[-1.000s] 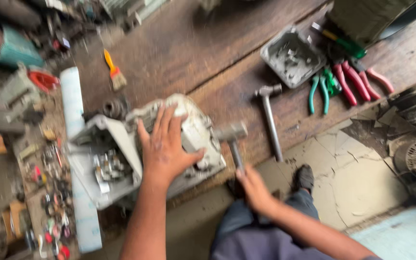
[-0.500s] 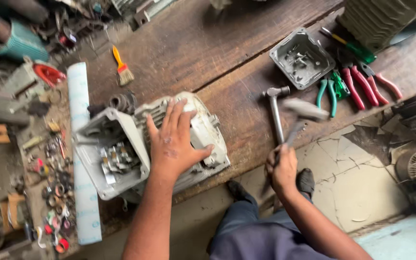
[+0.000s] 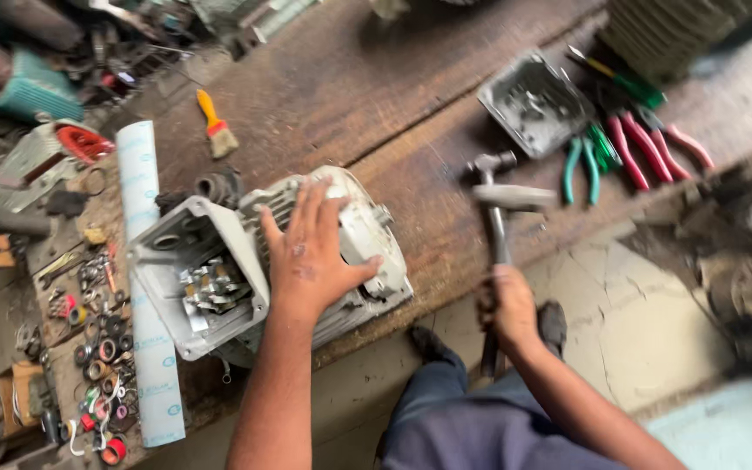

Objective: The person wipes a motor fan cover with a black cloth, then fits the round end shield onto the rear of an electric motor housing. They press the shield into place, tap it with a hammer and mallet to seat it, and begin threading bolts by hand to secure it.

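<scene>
**Desk:** What fills the frame?

**Photographer:** A worn wooden workbench [image 3: 350,96], seen from above, with cracked floor and the person's dark trousers below its front edge. The biggest thing on it is a grey electric motor housing [image 3: 219,270], lying near the front edge, its open terminal box turned up and to the left with metal contacts showing inside.

**Desk:** And the hands?

**Photographer:** The left hand [image 3: 311,257] lies flat on top of the housing, fingers spread apart, palm pressed to the ribbed casing. The right hand [image 3: 508,309] is wrapped tight around the handle of a hammer [image 3: 502,218], out past the bench edge; the head is blurred and sits over the planks, right of the motor and apart from it. A second hammer seems to lie on the bench just behind, though the blur makes the two hard to separate.

**Desk:** Next in size?

**Photographer:** A white roll of sheet material [image 3: 145,278] runs along the motor's left side. A grey metal cover [image 3: 533,104] lies upturned at upper right. Beside it, red-handled pliers [image 3: 646,144] and green-handled pliers [image 3: 589,157].

**Desk:** Smallest?

**Photographer:** A paintbrush with an orange handle [image 3: 215,122] behind the motor, and scattered washers and rings [image 3: 97,348] at far left.
</scene>
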Motion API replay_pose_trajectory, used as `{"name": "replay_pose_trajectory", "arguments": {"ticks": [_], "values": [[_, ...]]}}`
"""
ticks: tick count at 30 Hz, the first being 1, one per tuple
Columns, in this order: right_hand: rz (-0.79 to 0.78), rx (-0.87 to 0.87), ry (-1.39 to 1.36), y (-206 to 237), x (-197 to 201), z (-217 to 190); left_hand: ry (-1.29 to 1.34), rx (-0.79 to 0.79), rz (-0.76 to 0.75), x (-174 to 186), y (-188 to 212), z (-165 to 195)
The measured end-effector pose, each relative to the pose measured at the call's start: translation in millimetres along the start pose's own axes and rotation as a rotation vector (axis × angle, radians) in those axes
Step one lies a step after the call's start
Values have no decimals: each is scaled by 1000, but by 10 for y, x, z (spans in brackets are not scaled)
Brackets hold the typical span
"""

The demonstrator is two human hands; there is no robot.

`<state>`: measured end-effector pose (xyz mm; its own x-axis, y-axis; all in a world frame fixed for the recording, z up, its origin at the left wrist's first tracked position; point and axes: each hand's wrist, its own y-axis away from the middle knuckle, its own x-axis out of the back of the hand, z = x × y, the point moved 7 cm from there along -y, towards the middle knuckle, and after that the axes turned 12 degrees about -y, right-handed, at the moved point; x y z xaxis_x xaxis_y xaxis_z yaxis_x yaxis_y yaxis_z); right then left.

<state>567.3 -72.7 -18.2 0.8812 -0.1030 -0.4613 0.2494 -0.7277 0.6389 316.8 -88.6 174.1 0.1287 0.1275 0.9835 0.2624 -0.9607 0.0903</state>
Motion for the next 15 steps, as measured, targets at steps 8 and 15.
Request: {"name": "replay_pose_trajectory", "arguments": {"ticks": [8, 15], "values": [[-405, -74, 101, 269, -346, 236, -14, -1, 35, -3, -8, 6], [-311, 257, 38, 208, -469, 144, 23, -1, 8, -66, 16, -9]]}}
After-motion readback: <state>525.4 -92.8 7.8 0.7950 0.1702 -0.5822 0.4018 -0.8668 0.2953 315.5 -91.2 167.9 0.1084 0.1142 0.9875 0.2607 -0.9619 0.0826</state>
